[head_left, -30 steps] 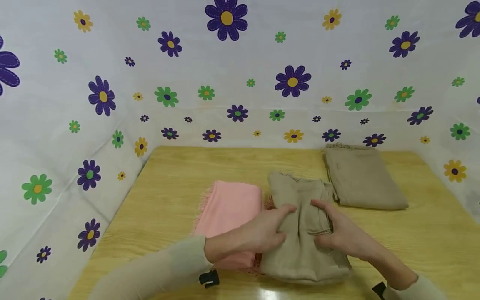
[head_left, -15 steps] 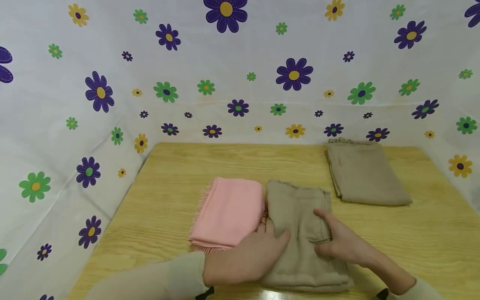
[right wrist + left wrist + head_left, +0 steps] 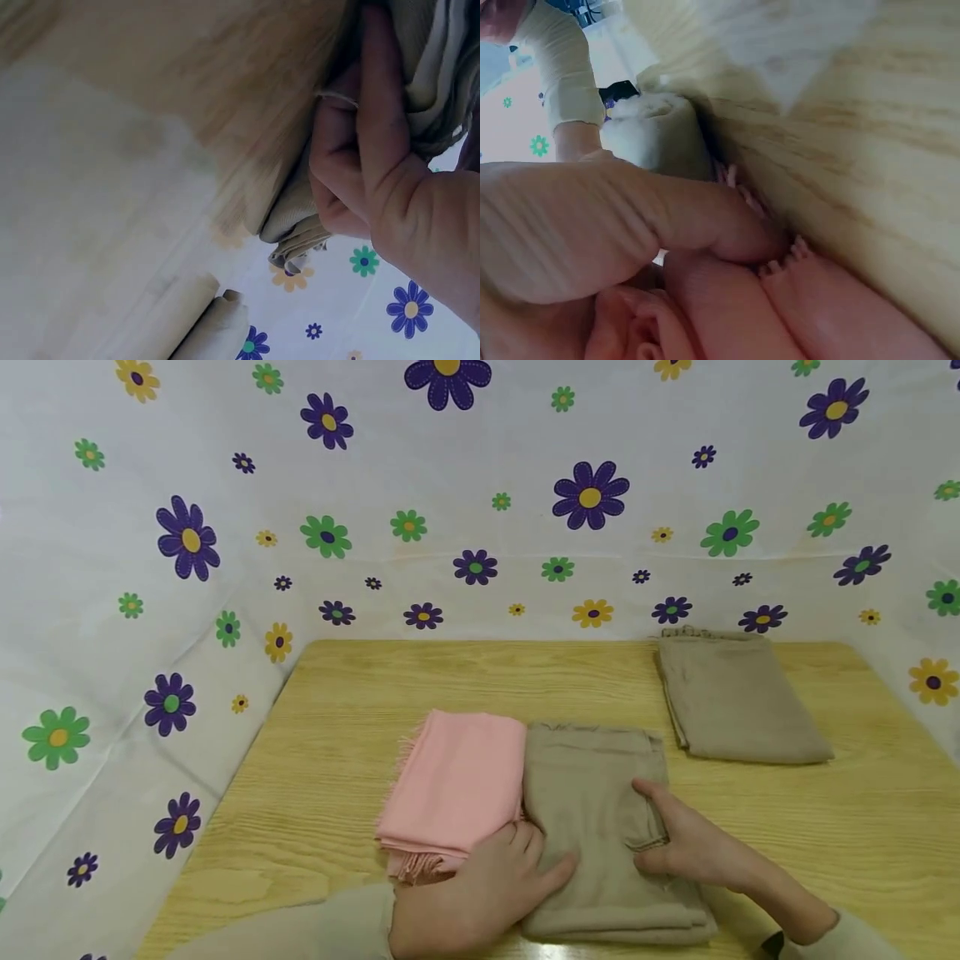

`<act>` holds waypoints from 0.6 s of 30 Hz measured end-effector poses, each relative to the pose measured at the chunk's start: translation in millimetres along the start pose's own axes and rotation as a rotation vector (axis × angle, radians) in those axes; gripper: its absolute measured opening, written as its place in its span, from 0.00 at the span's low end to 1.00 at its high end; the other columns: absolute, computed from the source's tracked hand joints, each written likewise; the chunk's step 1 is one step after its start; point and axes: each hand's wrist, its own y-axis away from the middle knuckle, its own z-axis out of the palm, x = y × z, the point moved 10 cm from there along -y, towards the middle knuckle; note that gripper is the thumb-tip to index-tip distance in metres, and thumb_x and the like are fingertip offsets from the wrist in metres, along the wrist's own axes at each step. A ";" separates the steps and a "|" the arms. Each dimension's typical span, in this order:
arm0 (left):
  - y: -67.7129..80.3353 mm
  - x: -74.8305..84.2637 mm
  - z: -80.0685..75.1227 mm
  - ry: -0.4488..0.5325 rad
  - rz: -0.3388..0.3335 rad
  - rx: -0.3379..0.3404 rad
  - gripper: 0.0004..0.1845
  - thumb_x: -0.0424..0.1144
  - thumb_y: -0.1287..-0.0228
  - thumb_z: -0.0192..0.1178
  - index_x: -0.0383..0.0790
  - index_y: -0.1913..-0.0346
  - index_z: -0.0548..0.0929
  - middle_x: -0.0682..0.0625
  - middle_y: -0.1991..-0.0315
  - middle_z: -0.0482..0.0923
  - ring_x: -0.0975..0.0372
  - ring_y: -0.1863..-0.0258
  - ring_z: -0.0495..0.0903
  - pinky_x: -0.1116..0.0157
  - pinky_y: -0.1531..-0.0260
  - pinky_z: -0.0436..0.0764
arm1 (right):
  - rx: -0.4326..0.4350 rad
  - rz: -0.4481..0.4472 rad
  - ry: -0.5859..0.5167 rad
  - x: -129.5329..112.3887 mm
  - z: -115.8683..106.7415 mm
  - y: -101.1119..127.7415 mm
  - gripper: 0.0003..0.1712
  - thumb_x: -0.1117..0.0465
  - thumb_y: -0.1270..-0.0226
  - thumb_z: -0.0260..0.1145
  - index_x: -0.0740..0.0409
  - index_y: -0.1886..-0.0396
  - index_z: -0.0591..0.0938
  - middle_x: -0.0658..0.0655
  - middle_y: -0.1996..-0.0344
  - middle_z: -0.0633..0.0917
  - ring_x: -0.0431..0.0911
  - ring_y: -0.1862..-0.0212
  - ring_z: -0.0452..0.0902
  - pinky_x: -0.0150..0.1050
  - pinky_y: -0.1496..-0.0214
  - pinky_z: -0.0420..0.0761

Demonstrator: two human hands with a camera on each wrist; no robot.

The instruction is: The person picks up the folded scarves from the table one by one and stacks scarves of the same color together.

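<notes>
Head view showed us pressing a folded tan cloth (image 3: pixel 600 827) flat at the near middle of the desk (image 3: pixel 337 760). Our left hand (image 3: pixel 480 893) lay at the cloth's 8 o'clock corner, fingers straight and resting across its edge, while our right hand (image 3: pixel 690 847) sat at its 3 o'clock side, thumb on top and fingers curled around the layered edge, pinching it; the right wrist view confirmed that grip on the folds (image 3: pixel 300 225). We judged that the stack of layers could slip apart if the right hand let go unevenly, because the folded edges looked loose and bulky there. A folded pink cloth (image 3: pixel 457 789) lay touching the tan one at 9 o'clock, its fringe (image 3: pixel 416 864) near our left hand, so a sideways push could drag or rumple it. A second folded tan cloth (image 3: pixel 738 697) lay well apart at 1 o'clock, out of the way. Flowered sheeting (image 3: pixel 480 510) walled the desk on three sides, limiting room beyond 12 o'clock.
</notes>
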 end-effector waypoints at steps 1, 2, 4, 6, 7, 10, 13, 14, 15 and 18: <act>-1.6 -0.5 0.6 -0.027 -0.011 0.003 0.23 0.50 0.27 0.53 0.62 0.32 0.66 0.48 0.53 0.78 0.57 0.54 0.76 0.65 0.53 0.74 | 0.002 0.004 -0.003 0.2 0.3 -0.8 0.58 0.61 0.46 0.73 0.70 0.24 0.48 0.78 0.27 0.54 0.69 0.28 0.53 0.65 0.34 0.61; -3.6 -1.8 1.8 -0.042 -0.021 0.003 0.22 0.50 0.27 0.53 0.62 0.32 0.66 0.48 0.54 0.78 0.57 0.55 0.77 0.64 0.54 0.74 | 0.006 0.002 -0.002 -0.3 0.6 -1.9 0.58 0.61 0.46 0.72 0.71 0.24 0.48 0.78 0.27 0.53 0.70 0.28 0.52 0.65 0.34 0.61; -7.1 -6.2 5.5 -0.045 -0.027 -0.011 0.26 0.51 0.30 0.57 0.62 0.32 0.65 0.48 0.55 0.78 0.56 0.55 0.77 0.64 0.54 0.74 | 0.016 0.005 -0.002 -1.2 0.8 -5.0 0.57 0.61 0.44 0.72 0.72 0.24 0.46 0.78 0.27 0.52 0.70 0.27 0.51 0.65 0.33 0.61; -11.3 -13.5 9.5 -0.031 -0.032 -0.021 0.31 0.53 0.37 0.63 0.61 0.32 0.65 0.47 0.55 0.78 0.55 0.55 0.77 0.64 0.55 0.74 | 0.025 0.003 -0.004 -2.7 0.2 -9.4 0.57 0.61 0.41 0.70 0.72 0.24 0.45 0.78 0.27 0.50 0.71 0.27 0.49 0.66 0.33 0.60; -13.8 -17.7 11.7 -0.028 -0.032 -0.025 0.34 0.53 0.40 0.66 0.61 0.32 0.64 0.47 0.55 0.78 0.55 0.55 0.77 0.64 0.55 0.74 | 0.032 -0.002 0.003 -3.6 -0.9 -11.9 0.56 0.61 0.40 0.70 0.73 0.24 0.44 0.79 0.27 0.50 0.71 0.27 0.49 0.66 0.33 0.60; -22.6 -30.0 20.8 -0.012 -0.025 -0.035 0.39 0.51 0.45 0.69 0.60 0.31 0.63 0.47 0.54 0.79 0.56 0.55 0.77 0.64 0.56 0.75 | 0.044 0.003 0.002 -4.0 -5.4 -19.6 0.56 0.63 0.39 0.69 0.75 0.25 0.43 0.81 0.28 0.50 0.72 0.28 0.50 0.66 0.33 0.61; -31.5 -40.0 30.5 -0.029 -0.011 -0.041 0.39 0.48 0.42 0.68 0.61 0.29 0.61 0.46 0.52 0.80 0.56 0.54 0.78 0.63 0.57 0.76 | 0.053 -0.003 0.004 -4.2 -12.3 -28.4 0.56 0.64 0.39 0.69 0.76 0.25 0.42 0.81 0.28 0.50 0.71 0.29 0.51 0.65 0.34 0.62; -33.9 -42.9 32.7 -0.031 -0.005 -0.036 0.39 0.47 0.41 0.68 0.61 0.29 0.61 0.46 0.52 0.80 0.56 0.54 0.78 0.63 0.56 0.76 | 0.051 -0.005 0.002 -4.3 -14.3 -31.5 0.55 0.64 0.39 0.69 0.76 0.25 0.42 0.81 0.28 0.49 0.71 0.29 0.51 0.65 0.34 0.62; -35.8 -45.5 34.3 -0.039 -0.001 -0.023 0.39 0.47 0.40 0.67 0.61 0.28 0.61 0.46 0.52 0.80 0.56 0.54 0.78 0.63 0.57 0.77 | 0.051 -0.009 0.008 -4.5 -16.9 -34.6 0.55 0.64 0.39 0.69 0.75 0.25 0.42 0.80 0.28 0.50 0.71 0.29 0.52 0.65 0.34 0.62; -37.7 -51.1 36.6 -0.041 0.009 0.023 0.37 0.45 0.39 0.66 0.61 0.28 0.63 0.47 0.55 0.80 0.57 0.58 0.79 0.64 0.61 0.77 | 0.038 -0.012 0.016 -4.5 -22.4 -42.4 0.55 0.64 0.38 0.69 0.73 0.24 0.43 0.79 0.27 0.50 0.71 0.28 0.51 0.65 0.34 0.62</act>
